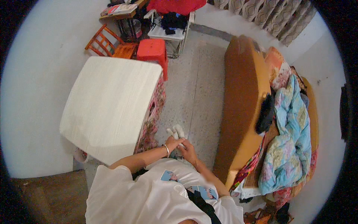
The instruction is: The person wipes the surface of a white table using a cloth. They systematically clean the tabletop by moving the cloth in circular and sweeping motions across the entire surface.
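Both hands are together in front of my waist, over the floor between the table and the bed. A soft white bundle with finger-like ends, seemingly white cloth gloves (179, 131), sticks out beyond them. My left hand (173, 142), with a pale bangle at its wrist, is closed around the near part of the bundle. Against it, my right hand (188, 151) is closed too, its fingers pinching the bundle's lower end. The overlapping hands hide part of the cloth.
On the left stands a white-topped table (112, 100) with a floral cloth below its edge. A red stool (152, 47), a wooden chair (125, 50) and a white folding chair (167, 35) stand beyond. Along the right, a bed's brown headboard (242, 108) borders a blue floral quilt (287, 145).
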Motion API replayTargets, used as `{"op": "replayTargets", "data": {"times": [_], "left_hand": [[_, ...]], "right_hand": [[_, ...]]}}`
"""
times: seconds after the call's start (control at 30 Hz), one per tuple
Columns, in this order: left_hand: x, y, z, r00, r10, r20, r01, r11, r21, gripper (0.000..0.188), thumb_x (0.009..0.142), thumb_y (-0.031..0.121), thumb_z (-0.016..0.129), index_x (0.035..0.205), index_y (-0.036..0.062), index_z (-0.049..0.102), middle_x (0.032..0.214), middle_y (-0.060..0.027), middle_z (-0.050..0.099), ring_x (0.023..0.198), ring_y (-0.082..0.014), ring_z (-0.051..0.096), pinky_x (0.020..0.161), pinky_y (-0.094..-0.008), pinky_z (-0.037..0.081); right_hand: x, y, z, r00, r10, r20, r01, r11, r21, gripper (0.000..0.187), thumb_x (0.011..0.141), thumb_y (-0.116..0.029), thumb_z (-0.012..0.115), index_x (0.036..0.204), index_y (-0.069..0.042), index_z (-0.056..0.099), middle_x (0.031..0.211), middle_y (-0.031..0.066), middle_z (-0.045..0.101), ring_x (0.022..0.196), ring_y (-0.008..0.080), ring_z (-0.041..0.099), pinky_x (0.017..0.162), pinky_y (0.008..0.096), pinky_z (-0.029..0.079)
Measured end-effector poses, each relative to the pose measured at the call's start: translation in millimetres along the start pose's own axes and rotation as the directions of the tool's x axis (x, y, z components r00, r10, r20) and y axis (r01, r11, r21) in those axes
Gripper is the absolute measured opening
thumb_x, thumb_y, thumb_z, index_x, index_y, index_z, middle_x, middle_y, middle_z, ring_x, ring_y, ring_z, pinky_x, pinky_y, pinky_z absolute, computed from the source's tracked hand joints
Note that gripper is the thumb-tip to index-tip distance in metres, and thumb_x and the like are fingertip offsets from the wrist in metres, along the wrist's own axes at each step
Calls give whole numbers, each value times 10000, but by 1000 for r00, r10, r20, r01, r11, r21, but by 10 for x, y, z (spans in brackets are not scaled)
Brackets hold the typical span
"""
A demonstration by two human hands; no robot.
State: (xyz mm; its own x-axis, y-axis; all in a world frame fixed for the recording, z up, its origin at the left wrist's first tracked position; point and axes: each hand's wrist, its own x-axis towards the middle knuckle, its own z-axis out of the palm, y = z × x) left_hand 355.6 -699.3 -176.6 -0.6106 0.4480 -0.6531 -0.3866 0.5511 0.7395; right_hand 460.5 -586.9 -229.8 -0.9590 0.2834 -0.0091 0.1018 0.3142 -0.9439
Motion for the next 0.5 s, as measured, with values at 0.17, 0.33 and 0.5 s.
{"op": "replayTargets", "data": {"times": [0.17, 0.33, 0.5], "left_hand": [[690, 436, 127, 983, 53, 174, -41, 996, -73, 638, 759, 486, 692, 1157, 4, 563, 1082, -115, 627, 976, -237, 592, 835, -340, 471], [1307, 521, 235, 996, -6, 93, -3, 996, 91, 645, 740, 453, 697, 1142, -26, 537, 1009, -165, 639, 860, -220, 629, 736, -327, 498], [1897, 647, 134, 967, 118, 226, -86, 986, -145, 557, 858, 325, 651, 1304, 50, 462, 1127, -98, 602, 959, -175, 575, 758, -321, 495]], "right_hand": [[544, 81, -479, 995, 105, -4, -105, 993, -54, 276, 875, -105, 610, 1142, -39, 594, 1088, 116, 607, 982, 211, 571, 839, 314, 455], [1067, 204, -771, 974, 225, 16, -225, 970, 91, 290, 878, -151, 621, 1134, -18, 588, 1032, 159, 635, 919, 206, 604, 755, 321, 504], [1790, 525, -1102, 949, 312, 34, -306, 893, 329, 251, 891, -146, 605, 1090, 6, 602, 920, 78, 664, 797, 131, 585, 702, 284, 487]]}}
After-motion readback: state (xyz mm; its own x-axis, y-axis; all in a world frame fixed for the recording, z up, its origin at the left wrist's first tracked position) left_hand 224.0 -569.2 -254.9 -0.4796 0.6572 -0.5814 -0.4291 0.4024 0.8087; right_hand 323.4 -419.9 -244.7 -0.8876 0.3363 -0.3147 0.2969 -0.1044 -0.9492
